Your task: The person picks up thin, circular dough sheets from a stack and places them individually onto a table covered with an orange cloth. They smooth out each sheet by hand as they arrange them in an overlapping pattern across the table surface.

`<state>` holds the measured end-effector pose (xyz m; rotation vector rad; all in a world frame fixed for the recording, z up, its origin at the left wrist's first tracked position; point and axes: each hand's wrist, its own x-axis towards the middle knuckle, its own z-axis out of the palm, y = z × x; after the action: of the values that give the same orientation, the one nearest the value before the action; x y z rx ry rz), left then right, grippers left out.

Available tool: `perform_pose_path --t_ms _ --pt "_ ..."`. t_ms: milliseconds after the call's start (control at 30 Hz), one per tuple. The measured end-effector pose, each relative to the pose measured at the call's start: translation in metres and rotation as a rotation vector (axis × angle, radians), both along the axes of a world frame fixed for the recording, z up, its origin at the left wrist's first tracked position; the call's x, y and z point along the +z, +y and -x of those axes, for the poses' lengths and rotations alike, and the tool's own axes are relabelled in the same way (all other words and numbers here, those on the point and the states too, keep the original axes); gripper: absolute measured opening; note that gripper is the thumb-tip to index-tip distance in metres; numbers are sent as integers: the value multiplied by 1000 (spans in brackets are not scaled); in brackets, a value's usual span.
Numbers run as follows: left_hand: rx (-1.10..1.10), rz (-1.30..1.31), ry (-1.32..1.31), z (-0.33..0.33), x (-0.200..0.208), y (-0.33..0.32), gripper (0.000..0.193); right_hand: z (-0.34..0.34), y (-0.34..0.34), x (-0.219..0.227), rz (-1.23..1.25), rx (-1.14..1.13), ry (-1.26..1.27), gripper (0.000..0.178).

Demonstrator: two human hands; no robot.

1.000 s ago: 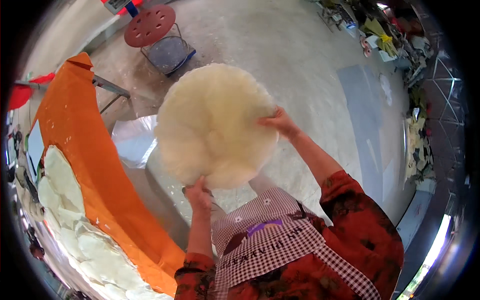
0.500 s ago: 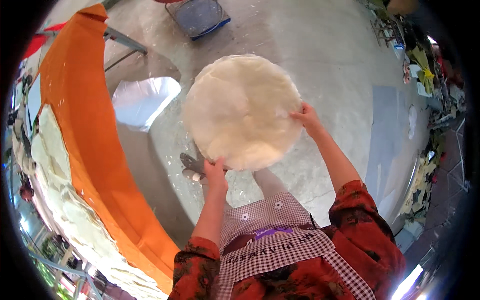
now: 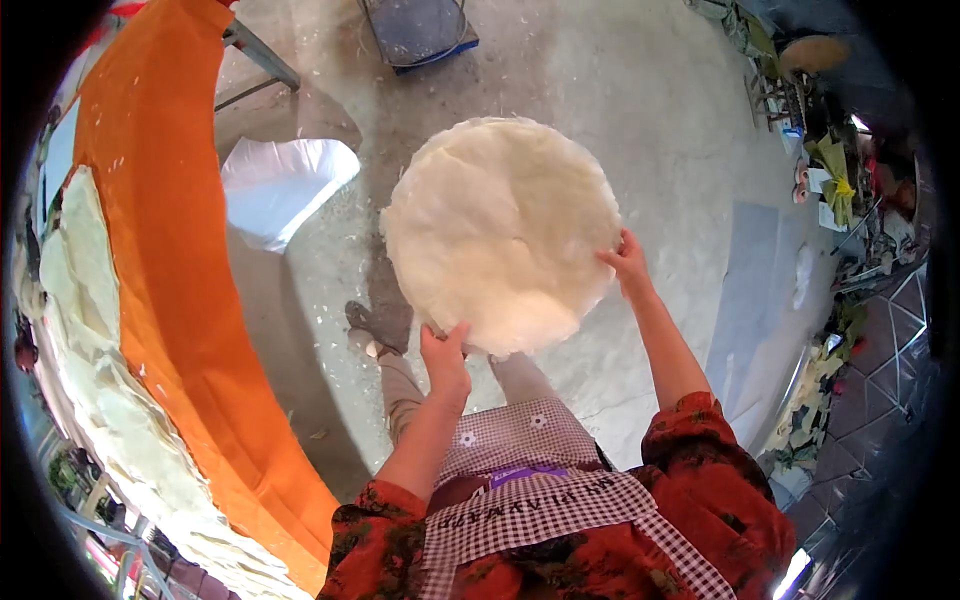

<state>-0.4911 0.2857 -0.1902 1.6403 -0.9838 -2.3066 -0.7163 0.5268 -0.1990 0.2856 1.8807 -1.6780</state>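
A large round cream-coloured disc (image 3: pixel 503 232), thin and slightly ragged at its rim, is held up in front of me above the floor. Whether it is one sheet or a stack, I cannot tell. My left hand (image 3: pixel 444 358) pinches its near edge, thumb on top. At its right edge my right hand (image 3: pixel 627 264) grips the rim, with the fingers partly hidden underneath. Pale, flat, overlapping sheets (image 3: pixel 120 370) of a similar colour lie on my left, beside an orange cloth (image 3: pixel 190 250).
A crumpled whitish plastic sheet (image 3: pixel 285 190) lies on the concrete floor to the left. Farther off stands a dark, square, flat-topped object (image 3: pixel 420 30) with a blue edge. A metal leg (image 3: pixel 262 58) juts out near the orange cloth. Assorted clutter (image 3: pixel 840 180) lines the right side.
The disc and both hands have shifted slightly right and a little lower in the picture. Both hands keep their hold, and the surroundings have shifted with the head's movement.
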Motion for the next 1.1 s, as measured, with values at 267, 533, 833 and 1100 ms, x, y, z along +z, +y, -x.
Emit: perform_pose_path --t_ms 267,533,833,1100 --pt "71 -213 64 -2 5 -4 34 -74 -85 58 -578 733 917 85" --pt "212 -551 295 -5 15 -12 45 -133 -132 42 -483 893 700 73" --pt "-267 -180 -103 0 -33 -5 21 -110 -133 69 -569 669 634 52" --pt "-175 -140 -6 -16 -44 15 16 -152 -136 40 -668 727 1065 51"
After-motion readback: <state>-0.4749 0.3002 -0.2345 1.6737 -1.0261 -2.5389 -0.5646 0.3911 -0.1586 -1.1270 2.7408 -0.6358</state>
